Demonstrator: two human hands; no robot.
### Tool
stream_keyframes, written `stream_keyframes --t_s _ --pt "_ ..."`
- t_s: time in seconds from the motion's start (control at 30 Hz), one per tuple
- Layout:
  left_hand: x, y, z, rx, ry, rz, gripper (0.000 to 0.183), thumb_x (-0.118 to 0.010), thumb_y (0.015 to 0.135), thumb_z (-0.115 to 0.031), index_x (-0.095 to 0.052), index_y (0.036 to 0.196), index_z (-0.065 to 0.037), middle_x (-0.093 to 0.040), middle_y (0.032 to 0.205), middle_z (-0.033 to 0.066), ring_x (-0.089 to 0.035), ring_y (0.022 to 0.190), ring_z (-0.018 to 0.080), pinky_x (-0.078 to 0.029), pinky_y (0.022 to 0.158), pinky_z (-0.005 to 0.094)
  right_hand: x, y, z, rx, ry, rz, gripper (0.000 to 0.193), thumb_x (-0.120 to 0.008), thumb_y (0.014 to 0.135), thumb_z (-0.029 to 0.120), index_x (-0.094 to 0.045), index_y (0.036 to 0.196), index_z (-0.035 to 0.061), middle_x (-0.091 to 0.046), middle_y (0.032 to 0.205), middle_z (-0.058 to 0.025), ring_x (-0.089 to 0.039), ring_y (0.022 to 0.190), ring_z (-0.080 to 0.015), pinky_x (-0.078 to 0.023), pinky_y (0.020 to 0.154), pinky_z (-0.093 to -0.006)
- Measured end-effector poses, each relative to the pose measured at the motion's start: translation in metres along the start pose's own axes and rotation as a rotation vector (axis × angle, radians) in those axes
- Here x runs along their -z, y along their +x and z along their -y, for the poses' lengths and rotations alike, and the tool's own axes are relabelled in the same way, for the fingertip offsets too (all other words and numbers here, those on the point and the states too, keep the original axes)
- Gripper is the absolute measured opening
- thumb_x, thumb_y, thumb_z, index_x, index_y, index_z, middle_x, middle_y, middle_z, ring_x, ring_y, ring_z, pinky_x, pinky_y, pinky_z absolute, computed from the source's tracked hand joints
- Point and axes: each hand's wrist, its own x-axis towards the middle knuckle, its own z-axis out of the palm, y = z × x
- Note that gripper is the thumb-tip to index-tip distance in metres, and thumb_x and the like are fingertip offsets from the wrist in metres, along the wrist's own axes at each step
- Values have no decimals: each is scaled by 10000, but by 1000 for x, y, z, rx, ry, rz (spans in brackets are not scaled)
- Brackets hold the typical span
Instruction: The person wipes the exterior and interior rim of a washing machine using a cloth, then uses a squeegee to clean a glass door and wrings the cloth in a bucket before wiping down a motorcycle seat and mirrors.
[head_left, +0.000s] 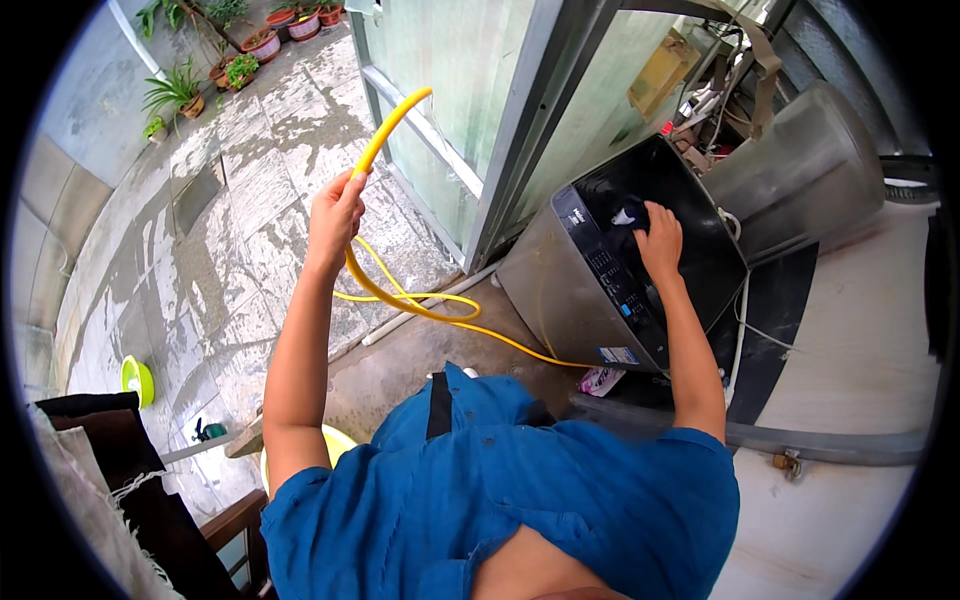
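Note:
My left hand [335, 218] is closed round a yellow hose [392, 125], raised in front of me on the left. The hose's free end curves up and right above the fist, while the rest hangs down and loops toward the washing machine's base. My right hand [660, 242] grips a dark cloth with a white patch [628, 214], fingers pressed on it against the machine's top. The grey washing machine [550, 280] has a glossy black lid [700, 225] and a control panel [602, 262] along its near left edge. Part of the cloth is hidden under my fingers.
A metal-framed glass partition [450, 80] stands beyond the hose. A large grey cylinder [810, 170] is behind the machine. Wet paving [230, 240] spreads left, with potted plants [180, 90] and a lime-green basin [138, 380]. A yellow basin [340, 440] sits by my left elbow.

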Motion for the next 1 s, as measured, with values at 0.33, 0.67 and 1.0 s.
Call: stream_keyframes --t_s 0.33,0.67,1.0 --pt "50 48 -4 -169 174 -168 317 -600 948 -301 -678 1115 -44 -447 607 -80 -383 539 15 -300 480 202 -47 184 208 703 69 -423 282 -584 796 103 -650 1050 207 -580 955 -4 -560 957 -180 -408 826 -389" --pt "227 191 -105 -728 827 -624 381 -623 898 -445 -693 1146 -164 -611 636 23 -553 565 114 -443 542 294 -170 278 277 463 -79 -303 186 -576 807 123 -623 962 215 -560 874 -6 -559 905 -198 -416 745 -357" --pt "387 269 -96 -650 1092 -660 417 -623 890 -492 -674 1182 -200 -683 753 54 -627 675 121 -501 662 290 -270 252 271 266 -415 55 158 -591 814 161 -597 968 199 -572 905 -10 -563 913 -204 -428 728 -385"
